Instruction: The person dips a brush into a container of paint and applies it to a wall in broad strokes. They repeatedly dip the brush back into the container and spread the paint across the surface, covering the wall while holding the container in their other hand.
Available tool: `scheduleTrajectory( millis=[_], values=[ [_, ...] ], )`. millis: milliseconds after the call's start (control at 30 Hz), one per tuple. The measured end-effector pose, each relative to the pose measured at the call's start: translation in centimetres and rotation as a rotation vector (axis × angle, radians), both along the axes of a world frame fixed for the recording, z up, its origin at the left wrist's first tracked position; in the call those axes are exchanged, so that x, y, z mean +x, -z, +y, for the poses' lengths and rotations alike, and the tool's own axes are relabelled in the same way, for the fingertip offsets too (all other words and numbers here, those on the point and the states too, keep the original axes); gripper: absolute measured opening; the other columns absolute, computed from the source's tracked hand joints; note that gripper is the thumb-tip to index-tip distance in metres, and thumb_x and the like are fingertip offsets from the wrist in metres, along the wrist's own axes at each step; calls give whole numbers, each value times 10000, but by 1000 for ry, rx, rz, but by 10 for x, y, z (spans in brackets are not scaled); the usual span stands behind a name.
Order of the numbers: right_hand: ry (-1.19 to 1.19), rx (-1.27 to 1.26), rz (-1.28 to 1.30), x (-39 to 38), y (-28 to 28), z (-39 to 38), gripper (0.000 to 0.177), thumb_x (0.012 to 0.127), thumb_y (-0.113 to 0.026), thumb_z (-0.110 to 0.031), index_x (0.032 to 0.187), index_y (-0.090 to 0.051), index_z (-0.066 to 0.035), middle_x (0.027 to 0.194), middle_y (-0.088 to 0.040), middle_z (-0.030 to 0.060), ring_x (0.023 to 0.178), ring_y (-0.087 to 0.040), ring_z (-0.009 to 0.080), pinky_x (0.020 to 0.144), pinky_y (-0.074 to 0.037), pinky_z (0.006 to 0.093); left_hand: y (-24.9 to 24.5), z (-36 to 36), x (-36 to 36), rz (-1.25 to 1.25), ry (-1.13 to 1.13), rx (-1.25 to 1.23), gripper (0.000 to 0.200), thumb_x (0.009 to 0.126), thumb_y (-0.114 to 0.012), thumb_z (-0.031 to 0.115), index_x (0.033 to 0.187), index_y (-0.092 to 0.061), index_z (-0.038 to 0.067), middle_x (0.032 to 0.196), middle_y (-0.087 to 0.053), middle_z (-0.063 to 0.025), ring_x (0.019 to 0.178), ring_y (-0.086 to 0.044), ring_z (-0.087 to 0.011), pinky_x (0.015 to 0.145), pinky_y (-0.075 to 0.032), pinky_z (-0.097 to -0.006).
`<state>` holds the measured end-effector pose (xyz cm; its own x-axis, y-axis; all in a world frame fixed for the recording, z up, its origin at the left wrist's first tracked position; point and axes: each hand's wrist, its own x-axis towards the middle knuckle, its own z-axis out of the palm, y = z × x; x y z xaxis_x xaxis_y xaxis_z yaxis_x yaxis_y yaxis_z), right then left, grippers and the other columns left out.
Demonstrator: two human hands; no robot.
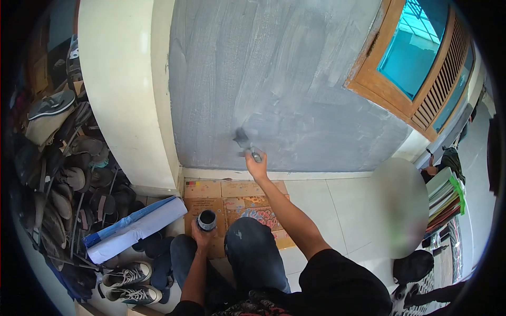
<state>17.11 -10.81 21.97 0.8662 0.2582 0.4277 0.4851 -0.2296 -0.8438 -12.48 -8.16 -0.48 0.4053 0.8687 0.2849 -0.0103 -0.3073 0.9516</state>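
My right hand (256, 164) is closed around the handle of a paintbrush (242, 138), whose dark bristles are at the lower part of the grey-painted wall (274, 95). The brush is a little smeared by motion. Streaks of lighter and darker grey run over the wall. In my left hand (202, 235) is a small open can of dark paint (206, 220), held upright above my lap, left of my knee. The fingers wrap around the can's side.
Flattened cardboard (211, 204) covers the tiles below the wall. At left stand a cream pillar (118, 79), a crowded shoe rack (74, 179), rolled sheets (138, 231) and sneakers (132, 284). A wooden window (390, 79) is upper right; a black cap (414, 267) lies lower right.
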Motion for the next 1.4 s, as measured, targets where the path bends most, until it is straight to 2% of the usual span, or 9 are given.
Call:
scheduleTrajectory(
  millis=[100,367,400,433,667,733,800,1167,1400],
  values=[
    [-95,182,413,13,-19,8,599,858,-740,-305,1270,-501,59,1133,-616,180,1094,-578,244,974,-457,348,0,-1,-2,-4,11,-20,739,521,-911,118,1150,-532,34,1070,-610,-164,987,-626,-332,879,-502,-435],
    [-251,396,-170,47,-333,74,569,879,-714,-306,1238,-505,83,1134,-622,189,1073,-585,258,950,-468,386,-15,-3,-3,59,-60,26,739,518,-918,130,1143,-534,38,1074,-608,-164,1006,-624,-348,878,-500,-444],
    [-231,664,-244,16,-382,81,269,851,-669,-220,837,-662,48,814,-644,70,786,-559,161,704,-456,342,-13,-2,-2,54,-63,27,739,518,-918,130,1143,-534,38,1074,-608,-164,1006,-624,-348,878,-500,-444],
    [-238,522,-350,29,-424,88,583,856,-718,-311,1246,-521,75,1123,-637,191,1059,-603,267,952,-471,378,-9,0,-1,35,-38,10,730,518,-918,135,1130,-534,34,1065,-599,-166,998,-621,-357,872,-498,-449],
    [-400,617,-852,-21,-598,95,266,937,-586,-166,1015,-705,58,950,-738,139,887,-700,220,828,-522,332,12,10,6,-46,-38,12,703,510,-902,149,1091,-529,16,1032,-550,-167,947,-607,-374,832,-496,-461],
    [-566,669,-907,2,-579,117,291,923,-616,-197,1026,-705,60,934,-738,147,882,-705,221,819,-528,338,0,6,4,-45,-46,-3,705,511,-899,154,1097,-531,19,1030,-559,-167,947,-610,-374,828,-499,-459],
    [31,727,-1014,52,-547,154,326,895,-657,-242,1007,-705,61,921,-732,147,881,-700,246,815,-532,359,-4,6,4,-48,-52,-13,707,511,-897,160,1102,-534,21,1027,-568,-167,947,-613,-374,824,-501,-457],
    [-272,16,-135,1,2,51,679,792,-791,-343,1275,-532,57,1205,-574,264,1163,-562,356,975,-460,422,4,5,-6,-108,-8,5,748,496,-919,138,1125,-527,38,1028,-603,-163,948,-626,-370,833,-506,-463],
    [-318,-94,51,-8,-46,62,499,888,-686,-292,1191,-579,90,1071,-668,202,965,-611,272,870,-495,377,1,4,-9,26,-62,42,736,516,-919,137,1138,-534,55,1081,-586,-161,1015,-614,-370,860,-500,-472]
  ],
)
